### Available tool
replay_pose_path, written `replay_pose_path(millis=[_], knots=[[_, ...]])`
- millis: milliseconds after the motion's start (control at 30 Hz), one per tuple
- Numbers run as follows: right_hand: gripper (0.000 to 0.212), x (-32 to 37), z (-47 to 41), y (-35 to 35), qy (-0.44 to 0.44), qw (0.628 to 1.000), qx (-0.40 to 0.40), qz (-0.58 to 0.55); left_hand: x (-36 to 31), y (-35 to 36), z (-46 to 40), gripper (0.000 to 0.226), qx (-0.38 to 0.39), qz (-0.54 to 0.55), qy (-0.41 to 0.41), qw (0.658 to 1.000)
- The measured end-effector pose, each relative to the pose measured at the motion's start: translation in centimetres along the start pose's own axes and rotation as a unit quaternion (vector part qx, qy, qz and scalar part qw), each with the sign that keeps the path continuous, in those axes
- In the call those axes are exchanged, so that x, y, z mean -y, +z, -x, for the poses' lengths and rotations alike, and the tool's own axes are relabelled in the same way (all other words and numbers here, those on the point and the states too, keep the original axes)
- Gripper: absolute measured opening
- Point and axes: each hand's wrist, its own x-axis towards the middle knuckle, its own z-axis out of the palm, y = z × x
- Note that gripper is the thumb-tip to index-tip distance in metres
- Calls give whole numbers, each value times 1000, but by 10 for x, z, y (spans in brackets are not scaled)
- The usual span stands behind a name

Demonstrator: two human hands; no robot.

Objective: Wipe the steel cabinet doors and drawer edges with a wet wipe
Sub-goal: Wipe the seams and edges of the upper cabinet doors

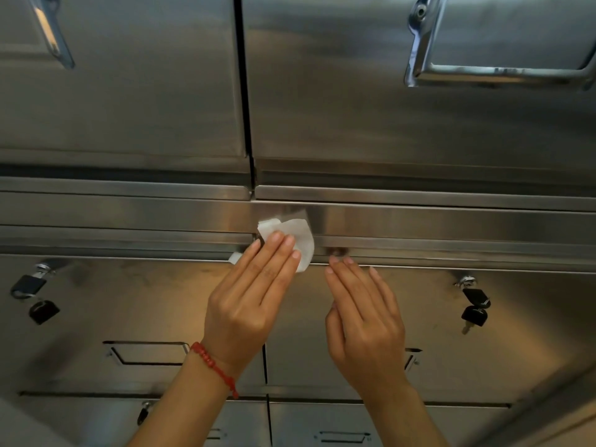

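The left hand, fingers straight, presses a white wet wipe against the steel drawer edge. The right hand, open-fingered and holding nothing, touches that edge just beside it.

Wipe partly hidden under left hand; top-left door handle & right handle cut off by edges.

Along the horizontal steel band I have bare metal to slide over on either side of my hands. Lower down, a padlock at left and hanging keys at right jut from the drawer fronts.
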Motion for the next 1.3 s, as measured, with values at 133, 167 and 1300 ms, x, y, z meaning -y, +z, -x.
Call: replay_pose_path(millis=[133,167,1300], knots=[[37,-2,1,1,-4,1000,0,-2,-2,2,5,34,7,-1,-13,1000],[37,-2,1,2,-3,1000,-2,-3,-3,3,5,34,7,-1,-16,1000],[39,-15,1,-7,-58,997,43,15,-19,5,-2,29,0,-11,-37,999]])
